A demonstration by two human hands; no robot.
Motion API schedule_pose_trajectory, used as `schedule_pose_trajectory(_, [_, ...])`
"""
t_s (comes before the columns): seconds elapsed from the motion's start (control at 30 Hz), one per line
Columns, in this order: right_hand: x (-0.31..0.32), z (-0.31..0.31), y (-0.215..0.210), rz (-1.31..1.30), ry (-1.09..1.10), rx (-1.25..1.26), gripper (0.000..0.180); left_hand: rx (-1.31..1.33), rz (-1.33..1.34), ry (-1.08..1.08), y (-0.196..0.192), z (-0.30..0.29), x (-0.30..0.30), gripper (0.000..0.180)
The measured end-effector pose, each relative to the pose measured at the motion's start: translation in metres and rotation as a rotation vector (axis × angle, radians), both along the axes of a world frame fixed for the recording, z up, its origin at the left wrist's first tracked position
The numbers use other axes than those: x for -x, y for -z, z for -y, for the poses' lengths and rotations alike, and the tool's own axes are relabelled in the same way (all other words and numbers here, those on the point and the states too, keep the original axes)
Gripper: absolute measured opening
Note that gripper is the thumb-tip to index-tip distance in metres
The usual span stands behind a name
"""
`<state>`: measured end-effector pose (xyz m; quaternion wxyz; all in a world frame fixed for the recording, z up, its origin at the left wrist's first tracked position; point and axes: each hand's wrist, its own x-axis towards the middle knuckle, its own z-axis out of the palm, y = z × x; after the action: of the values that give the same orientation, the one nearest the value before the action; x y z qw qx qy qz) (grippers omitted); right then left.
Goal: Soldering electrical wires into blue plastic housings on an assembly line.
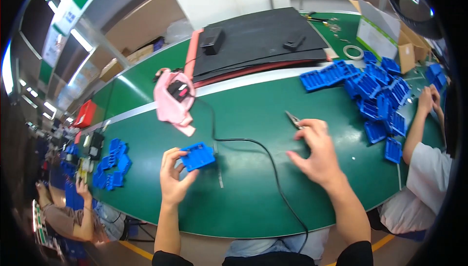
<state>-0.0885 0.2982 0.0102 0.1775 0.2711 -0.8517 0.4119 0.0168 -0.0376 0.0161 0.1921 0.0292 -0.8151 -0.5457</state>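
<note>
My left hand (174, 177) grips a blue plastic tray with slots (199, 157), like a battery holder, by its left edge above the green table. My right hand (317, 154) is over the table to the right, thumb and fingers spread apart. Just beyond its fingertips lies a small pointed metal tool (293, 118), perhaps pliers; its rear end is partly hidden by the fingers, and I cannot tell whether they touch it. A black cable (265, 150) runs between my hands toward the table's near edge.
More blue trays are heaped at the right (375, 95) and left (113, 164). A pink cloth (168, 101) holds a black device. Beyond lie a black mat (258, 41), a tape roll (353, 52) and an open carton (380, 32). Co-workers' hands (428, 99) show at both sides.
</note>
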Motion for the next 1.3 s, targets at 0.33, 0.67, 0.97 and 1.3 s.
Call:
schedule_pose_trajectory(0.33, [-0.010, -0.008, 0.006, 0.168, 0.252, -0.286, 0.041, 0.846, -0.052, -1.013, 0.019, 0.225, -0.067, 0.040])
schedule_pose_trajectory(0.67, [0.006, -0.012, 0.020, 0.184, 0.213, -0.370, 0.032, 0.854, -0.027, -0.791, 0.030, 0.247, -0.042, 0.054])
schedule_pose_trajectory(0.97, [0.014, -0.017, 0.028, 0.233, 0.317, -0.439, 0.035, 0.727, -0.327, 0.582, -0.087, -0.176, 0.071, 0.043])
schedule_pose_trajectory(1.3, [0.011, -0.003, 0.041, 0.162, 0.299, -0.332, 0.024, 1.107, -0.668, 0.886, 0.020, -0.446, 0.102, 0.031])
